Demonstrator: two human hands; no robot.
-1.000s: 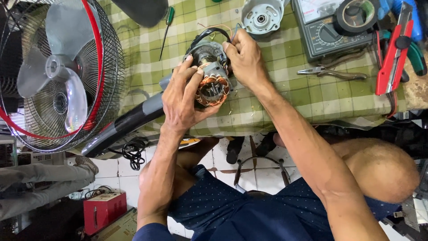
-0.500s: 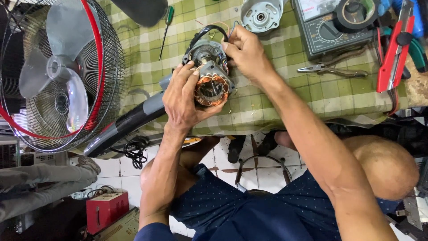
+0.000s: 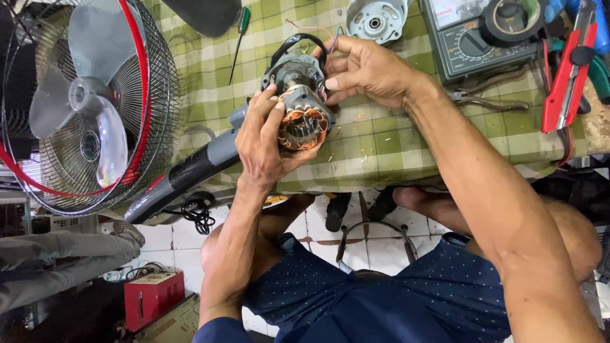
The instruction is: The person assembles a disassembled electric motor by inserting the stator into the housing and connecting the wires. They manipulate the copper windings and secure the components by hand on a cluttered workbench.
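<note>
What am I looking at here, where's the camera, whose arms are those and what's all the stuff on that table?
The camera sits on a person's head and looks down, so the two bare arms reaching into the picture are that person's own. Both hands grip a small electric fan motor with copper-coloured windings showing. The left hand wraps it from the near side and the right hand holds its far end, where thin wires come out.

They work over a table with a green checked cloth. On it lie a round metal motor cover, a grey meter with a dial, a roll of black tape, pliers, a red-handled tool and a green-handled screwdriver. At the left lies a fan in its wire cage, its stem reaching toward the motor.
</note>
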